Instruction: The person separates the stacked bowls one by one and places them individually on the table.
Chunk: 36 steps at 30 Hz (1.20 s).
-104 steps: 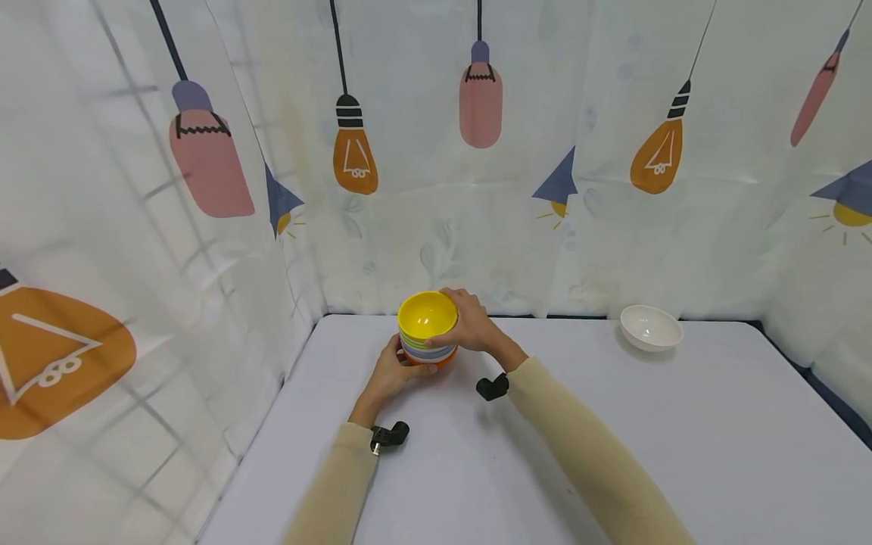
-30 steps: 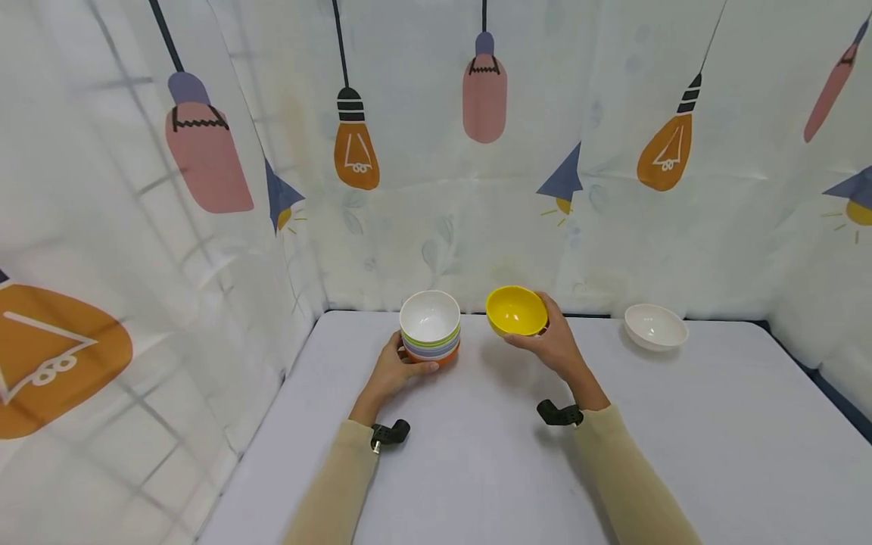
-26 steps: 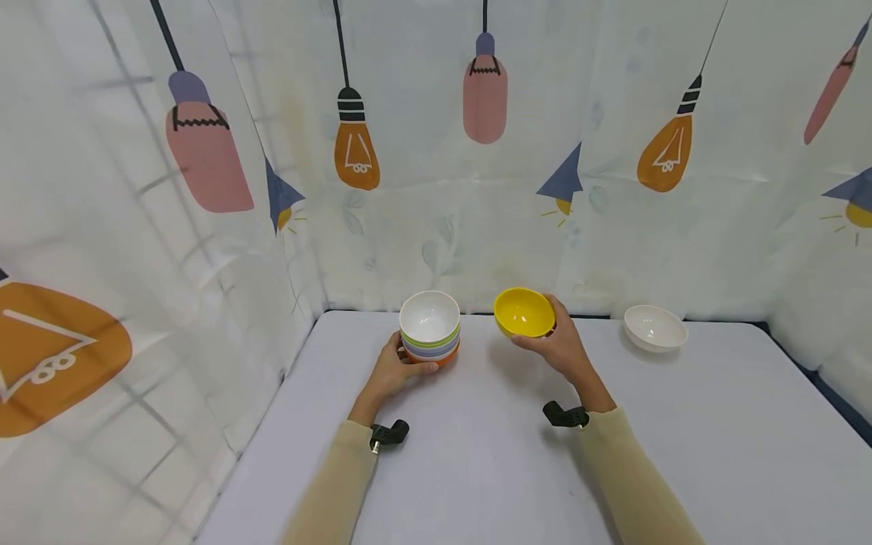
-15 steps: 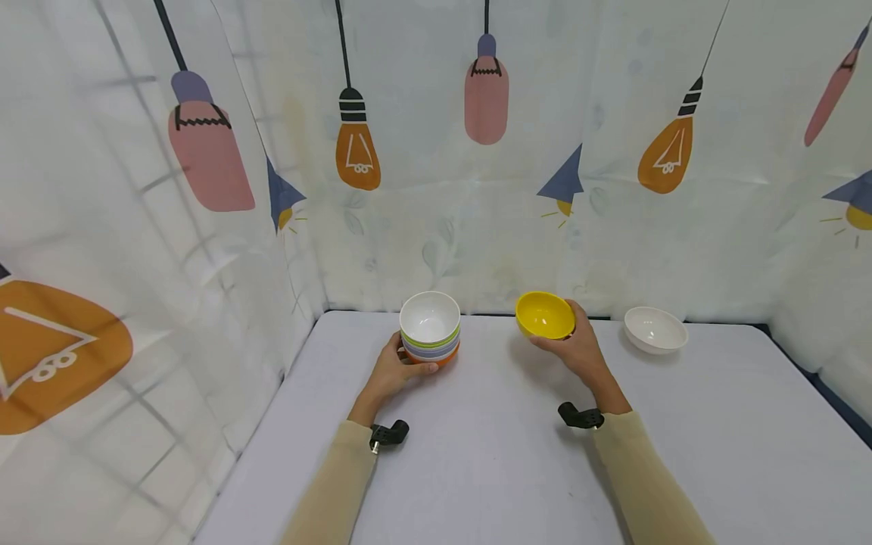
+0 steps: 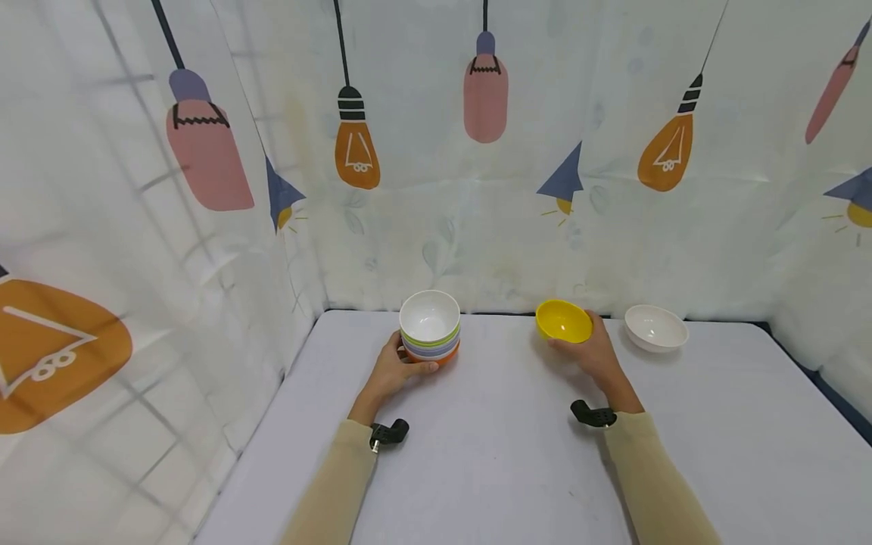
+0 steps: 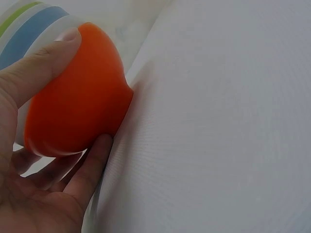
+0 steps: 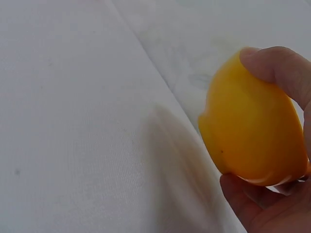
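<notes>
My left hand (image 5: 390, 377) holds the base of a bowl stack, thumb and fingers round the orange bowl (image 6: 80, 102) at the bottom. Above that sit bowls with blue-grey and green bands, topped by a white-lined bowl (image 5: 429, 316). In the head view, my right hand (image 5: 596, 354) grips a yellow bowl (image 5: 562, 321) by its right side, to the right of the stack. The right wrist view shows the thumb on the yellow bowl (image 7: 252, 126) near its rim and fingers underneath; a shadow lies apart from it, so it seems slightly above the table.
A shallow white bowl (image 5: 655, 328) stands at the back right of the white table (image 5: 504, 454), just beyond my right hand. A printed curtain (image 5: 436, 212) hangs directly behind the table's back edge, and another stretch runs along the left side.
The yellow bowl was lifted off the stack by my right hand and carried rightward; lately it has sunk lower. The white-lined bowl is now uncovered. My left hand stays at the stack.
</notes>
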{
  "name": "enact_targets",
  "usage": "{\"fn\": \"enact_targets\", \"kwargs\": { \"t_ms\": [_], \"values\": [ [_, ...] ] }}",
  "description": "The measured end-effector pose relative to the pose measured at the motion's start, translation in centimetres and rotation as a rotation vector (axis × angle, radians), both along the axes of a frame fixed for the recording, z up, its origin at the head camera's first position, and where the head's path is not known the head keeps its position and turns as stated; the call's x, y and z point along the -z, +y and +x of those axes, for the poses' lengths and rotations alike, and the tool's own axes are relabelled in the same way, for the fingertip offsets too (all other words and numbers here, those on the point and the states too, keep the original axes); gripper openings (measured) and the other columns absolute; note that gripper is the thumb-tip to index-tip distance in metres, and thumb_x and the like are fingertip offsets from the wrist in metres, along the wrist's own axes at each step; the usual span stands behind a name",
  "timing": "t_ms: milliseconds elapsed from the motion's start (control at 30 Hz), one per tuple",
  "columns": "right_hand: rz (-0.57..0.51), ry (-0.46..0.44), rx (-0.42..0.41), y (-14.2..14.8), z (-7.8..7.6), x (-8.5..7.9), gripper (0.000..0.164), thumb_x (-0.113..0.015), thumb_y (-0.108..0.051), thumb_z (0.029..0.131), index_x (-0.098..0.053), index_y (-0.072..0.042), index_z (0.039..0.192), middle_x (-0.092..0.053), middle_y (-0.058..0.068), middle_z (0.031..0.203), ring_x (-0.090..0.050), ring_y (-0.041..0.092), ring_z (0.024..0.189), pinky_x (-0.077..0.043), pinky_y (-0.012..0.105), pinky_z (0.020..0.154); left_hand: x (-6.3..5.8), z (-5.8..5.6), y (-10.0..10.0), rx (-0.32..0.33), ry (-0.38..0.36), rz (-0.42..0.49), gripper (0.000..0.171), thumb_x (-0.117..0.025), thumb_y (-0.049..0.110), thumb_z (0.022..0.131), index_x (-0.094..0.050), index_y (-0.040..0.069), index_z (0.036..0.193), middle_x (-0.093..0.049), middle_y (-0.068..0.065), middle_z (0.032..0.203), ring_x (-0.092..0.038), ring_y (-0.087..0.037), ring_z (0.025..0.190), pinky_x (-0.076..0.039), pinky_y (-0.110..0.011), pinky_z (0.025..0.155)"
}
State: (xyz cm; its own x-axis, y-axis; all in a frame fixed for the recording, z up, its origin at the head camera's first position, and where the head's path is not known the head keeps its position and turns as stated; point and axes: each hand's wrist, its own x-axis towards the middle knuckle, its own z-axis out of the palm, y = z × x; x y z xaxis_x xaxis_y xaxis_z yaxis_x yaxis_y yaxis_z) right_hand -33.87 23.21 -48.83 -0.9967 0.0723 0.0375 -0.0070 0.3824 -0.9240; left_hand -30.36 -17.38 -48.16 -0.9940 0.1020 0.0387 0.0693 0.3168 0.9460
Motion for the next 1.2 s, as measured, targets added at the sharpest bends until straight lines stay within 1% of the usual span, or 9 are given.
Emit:
{"fn": "enact_targets", "kwargs": {
  "t_ms": [133, 267, 467, 533, 733, 800, 933, 1067, 1200],
  "values": [
    [0.027, -0.005, 0.014, 0.5, 0.1, 0.1, 0.113, -0.088, -0.039, 0.08, -0.015, -0.009, 0.162, -0.034, 0.021, 0.158, -0.039, 0.04, 0.138, -0.034, 0.057, 0.118, -2.1, 1.2, 0.3, 0.016, -0.018, -0.003, 0.098, -0.089, 0.017, 0.081, -0.029, 0.0, 0.157, -0.045, -0.021, 0.154, -0.051, -0.04, 0.137, -0.045, -0.052, 0.114],
    [0.05, -0.013, 0.023, 1.0, 0.2, 0.3, 0.116, -0.088, -0.038, 0.081, -0.011, -0.007, 0.162, -0.03, 0.023, 0.16, -0.037, 0.041, 0.14, -0.032, 0.058, 0.119, -2.2, 1.3, 0.3, 0.008, -0.022, -0.013, 0.099, -0.089, 0.018, 0.08, -0.029, 0.0, 0.157, -0.044, -0.022, 0.155, -0.05, -0.04, 0.138, -0.044, -0.052, 0.114],
    [0.07, 0.006, 0.041, 1.5, 0.3, 0.4, 0.115, -0.088, -0.033, 0.081, -0.011, -0.005, 0.162, -0.03, 0.024, 0.159, -0.038, 0.043, 0.139, -0.032, 0.059, 0.119, -2.3, 1.4, 0.4, 0.005, -0.022, -0.013, 0.098, -0.089, 0.017, 0.081, -0.03, 0.0, 0.157, -0.044, -0.022, 0.155, -0.05, -0.041, 0.139, -0.044, -0.052, 0.115],
    [0.074, -0.001, 0.042, 1.7, 0.2, 0.5, 0.113, -0.087, -0.032, 0.083, -0.01, -0.005, 0.162, -0.029, 0.024, 0.159, -0.037, 0.042, 0.14, -0.032, 0.06, 0.12, -1.9, 1.1, 0.3, 0.0, -0.021, -0.015, 0.098, -0.089, 0.016, 0.081, -0.029, 0.0, 0.157, -0.044, -0.022, 0.155, -0.05, -0.041, 0.139, -0.044, -0.052, 0.115],
    [0.061, -0.051, 0.059, 2.0, 0.1, 0.5, 0.113, -0.084, -0.029, 0.085, -0.006, -0.005, 0.163, -0.025, 0.025, 0.162, -0.033, 0.043, 0.143, -0.029, 0.061, 0.122, 1.0, -0.7, 0.0, -0.023, -0.022, -0.005, 0.103, -0.09, 0.017, 0.08, -0.026, 0.004, 0.16, -0.041, -0.02, 0.157, -0.048, -0.04, 0.14, -0.042, -0.053, 0.116],
    [0.055, -0.064, 0.066, 2.1, 0.1, 0.5, 0.113, -0.084, -0.028, 0.085, -0.005, -0.005, 0.163, -0.024, 0.025, 0.162, -0.033, 0.044, 0.143, -0.029, 0.061, 0.122, 1.4, -1.0, -0.1, -0.028, -0.014, 0.005, 0.103, -0.091, 0.019, 0.079, -0.028, 0.006, 0.159, -0.043, -0.018, 0.156, -0.049, -0.039, 0.139, -0.042, -0.053, 0.116],
    [0.042, -0.076, 0.067, 2.1, 0.0, 0.7, 0.114, -0.083, -0.028, 0.086, -0.002, -0.007, 0.163, -0.022, 0.024, 0.163, -0.03, 0.044, 0.145, -0.027, 0.06, 0.124, 1.7, -1.0, -0.2, -0.03, 0.004, 0.019, 0.103, -0.093, 0.023, 0.077, -0.031, 0.009, 0.158, -0.046, -0.015, 0.154, -0.051, -0.037, 0.137, -0.044, -0.053, 0.114],
    [0.035, -0.081, 0.064, 2.2, 0.0, 0.8, 0.117, -0.082, -0.029, 0.088, 0.004, -0.009, 0.164, -0.016, 0.024, 0.166, -0.026, 0.044, 0.148, -0.023, 0.06, 0.125, 1.7, -0.9, -0.2, -0.026, 0.016, 0.021, 0.104, -0.094, 0.027, 0.075, -0.032, 0.01, 0.157, -0.048, -0.014, 0.152, -0.053, -0.036, 0.135, -0.045, -0.052, 0.113],
    [0.021, -0.073, 0.063, 2.3, 0.1, 0.7, 0.118, -0.083, -0.03, 0.087, 0.005, -0.009, 0.164, -0.015, 0.024, 0.167, -0.026, 0.044, 0.148, -0.023, 0.06, 0.125, 1.6, -0.9, -0.2, -0.022, 0.019, 0.029, 0.106, -0.095, 0.029, 0.073, -0.032, 0.011, 0.157, -0.049, -0.012, 0.151, -0.053, -0.034, 0.134, -0.045, -0.051, 0.113]
  ]
}}
